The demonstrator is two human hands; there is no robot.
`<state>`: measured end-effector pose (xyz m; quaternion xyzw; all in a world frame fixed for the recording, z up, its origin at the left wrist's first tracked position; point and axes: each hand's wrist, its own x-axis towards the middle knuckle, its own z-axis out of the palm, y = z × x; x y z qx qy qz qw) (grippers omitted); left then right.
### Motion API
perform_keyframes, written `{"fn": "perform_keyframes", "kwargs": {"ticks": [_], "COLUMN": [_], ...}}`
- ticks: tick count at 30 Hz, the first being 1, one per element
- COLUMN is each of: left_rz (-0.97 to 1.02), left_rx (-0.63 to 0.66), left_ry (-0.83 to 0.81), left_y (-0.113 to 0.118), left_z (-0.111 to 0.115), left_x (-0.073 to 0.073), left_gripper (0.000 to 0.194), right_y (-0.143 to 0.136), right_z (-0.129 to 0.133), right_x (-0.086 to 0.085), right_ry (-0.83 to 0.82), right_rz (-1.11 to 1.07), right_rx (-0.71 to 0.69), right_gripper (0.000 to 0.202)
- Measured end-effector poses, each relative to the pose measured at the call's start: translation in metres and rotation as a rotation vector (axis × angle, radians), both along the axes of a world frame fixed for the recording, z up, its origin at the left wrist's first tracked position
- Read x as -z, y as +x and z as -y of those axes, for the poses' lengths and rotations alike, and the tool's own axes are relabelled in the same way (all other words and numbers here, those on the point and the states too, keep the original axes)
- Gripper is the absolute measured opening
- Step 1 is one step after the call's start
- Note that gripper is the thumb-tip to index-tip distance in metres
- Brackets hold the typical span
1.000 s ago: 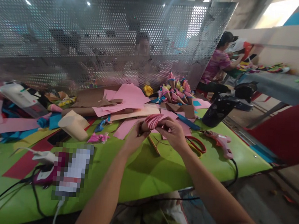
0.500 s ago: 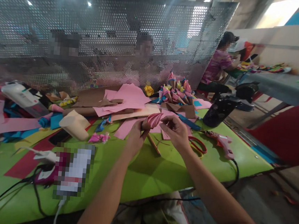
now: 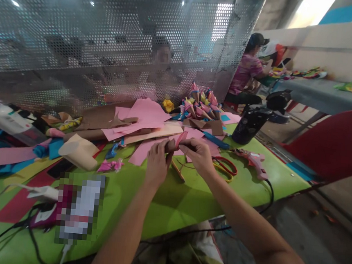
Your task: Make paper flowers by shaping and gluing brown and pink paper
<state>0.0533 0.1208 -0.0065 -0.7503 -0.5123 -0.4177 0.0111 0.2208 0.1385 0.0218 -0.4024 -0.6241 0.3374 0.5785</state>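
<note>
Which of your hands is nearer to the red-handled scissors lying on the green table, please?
Right. The right hand is just beside the red-handled scissors; the left hand sits farther away, beyond it.

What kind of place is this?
Probably a paper-craft workshop: cut pink paper sheets cover the green table, a glue gun and scissors lie there, and another person works nearby.

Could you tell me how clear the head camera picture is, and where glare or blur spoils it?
Head view: ceiling lamps flare in streaks over the perforated metal screen; edges bend from the wide lens; both hands and the pink folded paper are slightly soft; pixelated block at lower left.
</note>
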Motion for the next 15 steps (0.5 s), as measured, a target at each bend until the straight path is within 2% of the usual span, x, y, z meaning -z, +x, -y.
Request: {"fn": "perform_keyframes", "kwargs": {"ticks": [15], "left_rz": [-0.062], "left_rx": [-0.012], "left_ry": [0.057], "left_y": [0.0017], "left_z": [-0.0020], "left_x": [0.0023], "left_gripper": [0.039], "right_y": [-0.0018], "right_z": [0.0000], "right_x": [0.0001], "right_ry": [-0.068], "right_rz": [-0.084], "right_rx": [-0.045], "right_gripper": [0.017]}}
